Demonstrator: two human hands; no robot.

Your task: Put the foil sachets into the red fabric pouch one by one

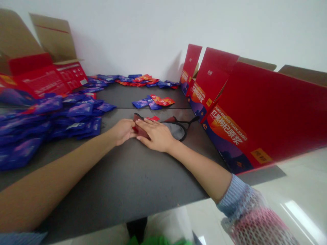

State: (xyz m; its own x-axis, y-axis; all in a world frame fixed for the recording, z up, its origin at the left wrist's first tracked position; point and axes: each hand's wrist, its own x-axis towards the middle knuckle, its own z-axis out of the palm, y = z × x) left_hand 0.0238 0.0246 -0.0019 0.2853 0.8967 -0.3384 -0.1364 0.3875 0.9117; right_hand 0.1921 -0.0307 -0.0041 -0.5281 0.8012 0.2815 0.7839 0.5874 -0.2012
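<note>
A dark red and grey fabric piece with black edging (176, 129) lies on the grey table (133, 183); its exact kind is unclear. My left hand (124, 132) has its thumb and fingers closed on the left end. My right hand (157, 135) rests flat over the middle, fingers stretched out towards the left, hiding much of the fabric. A black strap (190, 121) extends from its right side. Just behind my right hand, part of a red packet (153, 118) shows. Beyond it lie several blue and orange-red sachets (154, 102).
Blue sachets (74, 115) are heaped on the left. A row of blue and red sachets (138, 80) runs along the wall. Open red cartons stand at the left (42, 78) and in a line at the right (265, 112). The table's front edge is near me.
</note>
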